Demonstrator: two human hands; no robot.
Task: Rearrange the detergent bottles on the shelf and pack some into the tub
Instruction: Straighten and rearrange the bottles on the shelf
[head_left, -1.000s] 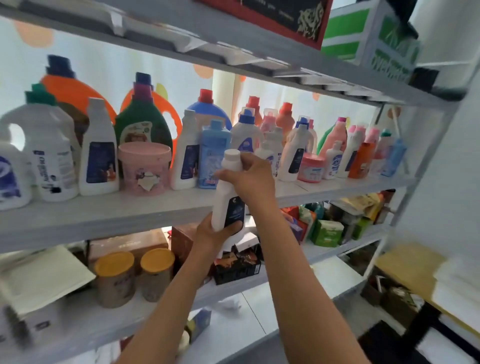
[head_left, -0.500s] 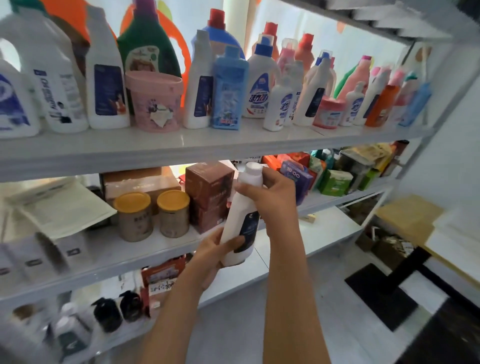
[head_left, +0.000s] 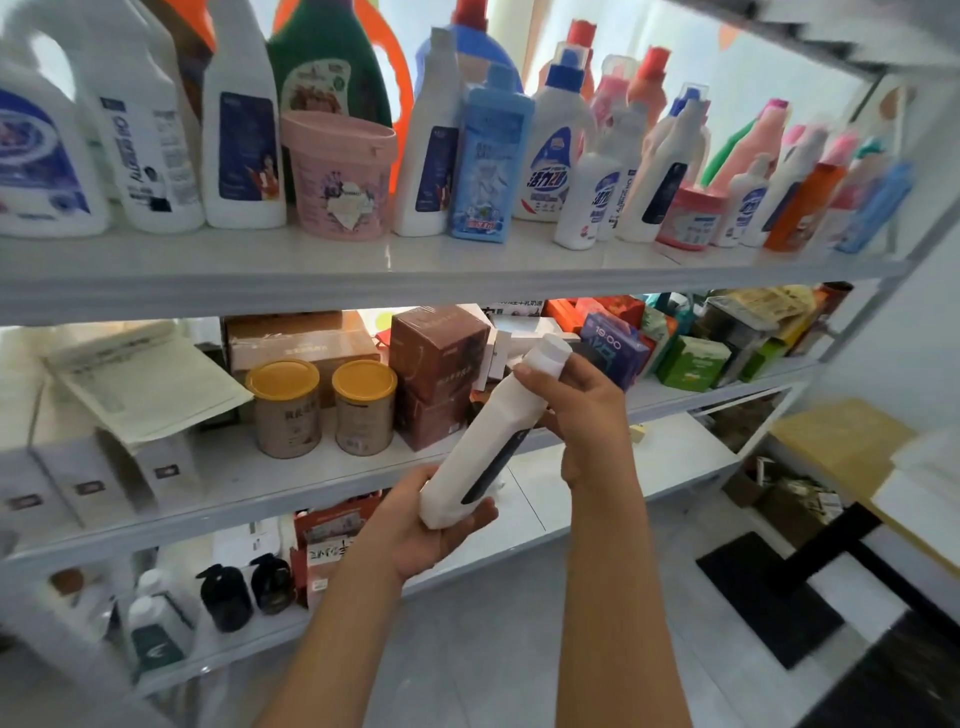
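Head view: a person holds a white detergent bottle (head_left: 480, 441) at the centre of the frame, tilted with its cap toward the upper right and its dark label turned to the right. The left hand (head_left: 431, 525) cups the base, fingers curled round it; the right hand (head_left: 576, 405) is clamped round the neck just under the cap. The bottle hangs in front of the middle shelf (head_left: 156, 499), well below the detergent shelf (head_left: 311, 270) that crosses the upper half of the frame with its crowded row of bottles and a pink tub (head_left: 340, 174) at upper centre-left. No packing tub is plainly identifiable. The step appears to be carrying this bottle off for packing; it is best done keeping both grips, base supported, cap uppermost, and swinging clear of the brown boxes (head_left: 436, 374) just behind it
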